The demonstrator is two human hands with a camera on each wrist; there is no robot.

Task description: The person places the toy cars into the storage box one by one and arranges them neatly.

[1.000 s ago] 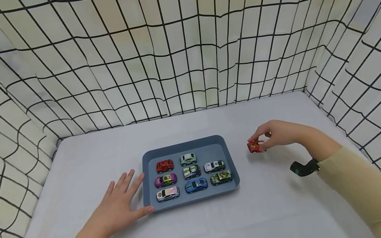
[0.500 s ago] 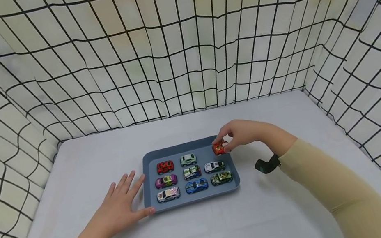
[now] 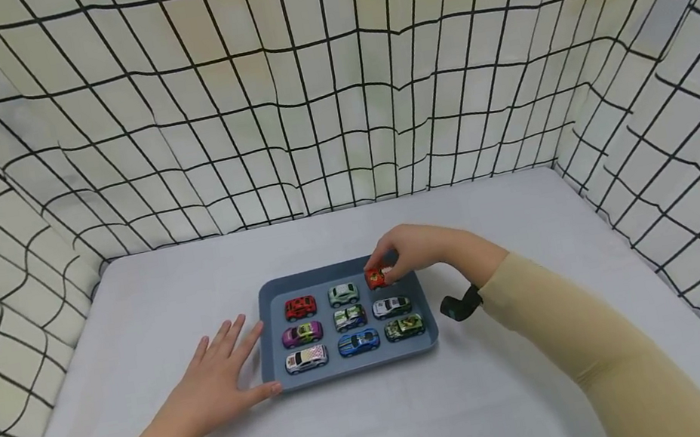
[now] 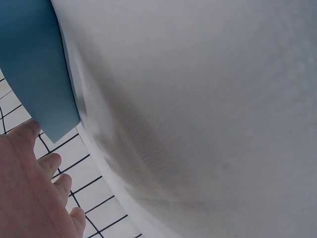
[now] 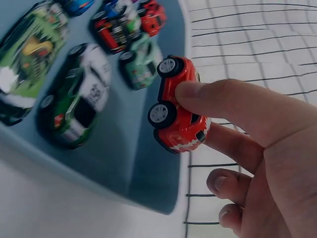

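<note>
Between thumb and fingers my right hand (image 3: 413, 248) pinches a red toy car (image 5: 181, 106), held over the back right corner of a blue-grey tray (image 3: 304, 278). In the right wrist view the car's wheels face the tray. Close by in the tray are a white and black toy car (image 3: 392, 307) and a pale green toy car (image 3: 343, 294). My left hand (image 3: 214, 381) lies with fingers spread at the tray's left side, thumb at the front left corner and a fingertip near the left rim. The left wrist view shows the tray's outer wall (image 4: 42, 64) beside those fingers.
Several more toy cars stand in rows in the tray, among them a purple one (image 3: 302, 334), a blue one (image 3: 359, 341) and a camouflage one (image 3: 405, 327). A white cloth (image 3: 383, 427) covers the table. Black netting (image 3: 310, 141) encloses the back and sides.
My right hand has carried the red toy car leftward from the cloth right of the tray to above its back right corner. The left hand has stayed at the tray's left side.
</note>
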